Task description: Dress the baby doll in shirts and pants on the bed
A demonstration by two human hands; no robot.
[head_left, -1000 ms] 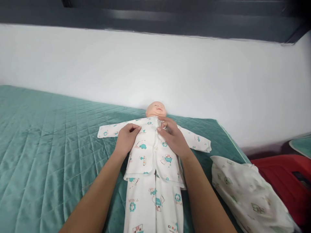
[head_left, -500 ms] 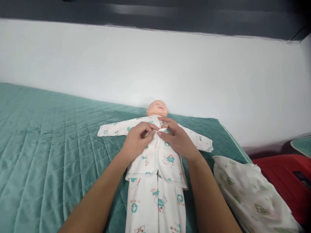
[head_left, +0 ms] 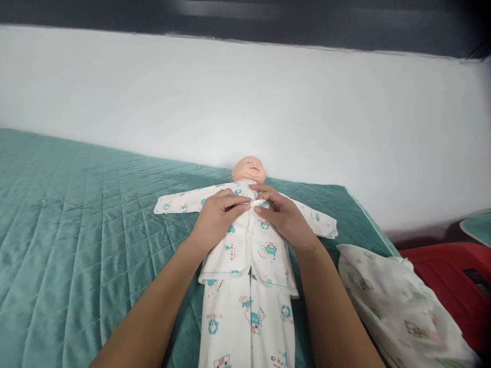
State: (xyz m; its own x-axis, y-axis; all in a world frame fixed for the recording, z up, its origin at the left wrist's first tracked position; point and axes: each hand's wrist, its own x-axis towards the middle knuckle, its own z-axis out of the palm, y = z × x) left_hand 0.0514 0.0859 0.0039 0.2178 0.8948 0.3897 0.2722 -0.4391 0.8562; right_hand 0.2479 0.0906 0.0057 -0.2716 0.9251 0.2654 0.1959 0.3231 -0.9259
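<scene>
A baby doll (head_left: 249, 169) lies on its back, its head toward the wall, in a white printed shirt (head_left: 233, 255) and matching trousers (head_left: 230, 322). Its sleeves are spread to both sides. At the chest, my left hand (head_left: 220, 217) pinches the shirt's front edge between thumb and forefinger. Close beside it, my right hand (head_left: 282, 214) grips the other side of the front opening, lifting a small fold of cloth. A pale button (head_left: 250, 233) shows below the fingertips. Whatever lies right between the fingertips is too small to tell.
Under the doll is a green quilted cover (head_left: 95, 230). A white printed cloth (head_left: 399, 301) lies crumpled at the right, next to a red object (head_left: 445, 276). Behind stands a white wall (head_left: 245, 97) with a dark band above.
My left thumb and fingertips have shifted slightly right, closer to my right fingers at the shirt opening. The view has tilted down a little.
</scene>
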